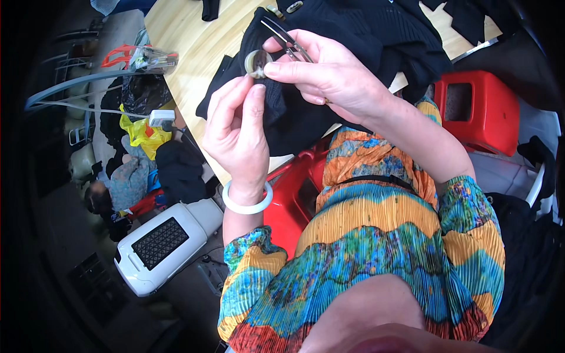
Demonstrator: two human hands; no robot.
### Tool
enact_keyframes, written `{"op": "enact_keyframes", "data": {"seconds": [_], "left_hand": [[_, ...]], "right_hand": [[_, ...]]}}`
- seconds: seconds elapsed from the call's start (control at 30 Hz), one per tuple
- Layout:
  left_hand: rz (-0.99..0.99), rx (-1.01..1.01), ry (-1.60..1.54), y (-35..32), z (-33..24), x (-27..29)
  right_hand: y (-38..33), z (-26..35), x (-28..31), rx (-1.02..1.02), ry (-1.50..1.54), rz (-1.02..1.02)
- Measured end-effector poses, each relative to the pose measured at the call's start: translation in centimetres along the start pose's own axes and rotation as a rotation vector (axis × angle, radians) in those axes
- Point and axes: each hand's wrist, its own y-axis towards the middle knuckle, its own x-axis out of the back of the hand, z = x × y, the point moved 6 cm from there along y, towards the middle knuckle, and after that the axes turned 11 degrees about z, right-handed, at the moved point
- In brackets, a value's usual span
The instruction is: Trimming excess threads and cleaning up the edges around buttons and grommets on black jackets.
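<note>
A round button (257, 63) with a pale rim and a dark brown middle is held up over a black knitted garment (347, 35). The thumb of my right hand (329, 70) presses on the button's edge. That same hand also grips slim thread snips (286, 38), their two arms pointing up and left. My left hand (238, 126) is closed, its fingertips at the button's lower edge. Whatever lies between those fingertips is too small to make out. More buttons (294, 7) show on the garment behind.
The garment lies on a pale wooden table (188, 65). A red stool (479, 112) stands to the right, and another red seat (288, 206) is below the table edge. At the left are a white appliance (159, 244), a yellow bag (144, 135) and a person (126, 182).
</note>
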Motion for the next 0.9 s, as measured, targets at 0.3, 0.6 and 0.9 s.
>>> {"op": "enact_keyframes", "data": {"seconds": [0.3,0.6,0.9], "left_hand": [[0.168,0.012,0.341,0.8,-0.3,0.2],[0.416,0.590,-0.722,2.4,1.0,0.3],[0.408,0.434,-0.672,2.5,0.0,-1.4]], "right_hand": [[0.1,-0.6,1.1,-0.030,-0.011,0.028],[-1.8,2.1,0.9,0.275,-0.537,-0.176],[-3.7,0.6,-0.4,-0.031,-0.448,0.034]]}}
